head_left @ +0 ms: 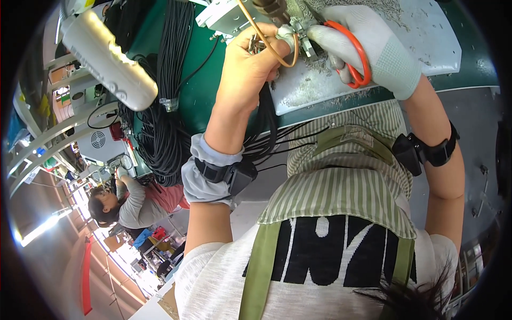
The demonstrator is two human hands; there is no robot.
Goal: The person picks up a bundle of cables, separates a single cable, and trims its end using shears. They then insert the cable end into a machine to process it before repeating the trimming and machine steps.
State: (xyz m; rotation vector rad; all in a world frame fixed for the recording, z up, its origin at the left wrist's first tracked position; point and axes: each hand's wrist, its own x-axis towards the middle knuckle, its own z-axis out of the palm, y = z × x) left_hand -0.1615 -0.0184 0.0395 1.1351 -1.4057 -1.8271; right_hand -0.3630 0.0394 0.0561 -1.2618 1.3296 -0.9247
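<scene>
My left hand [242,69] is closed, with white wrapping on its thumb or finger. Small silver metal pieces [256,45] show between its fingers. My right hand [373,45], in a white glove, is closed on red-handled scissors [361,50], whose dark blade points up and left. Between the two hands, at the fingertips, is a small metal connector [308,47]; the exact grip on it is partly hidden. A yellow-brown tube [272,47] loops down in front of my left fingers. Beneath lies a pale board [298,98] strewn with tiny metal bits.
Long bundles of black cable [173,53] lie on the green table [200,80] and hang over its edge at left. A lit lamp [109,58] is at upper left. A white machine [221,18] stands behind my left hand. Another person [133,202] works at far left.
</scene>
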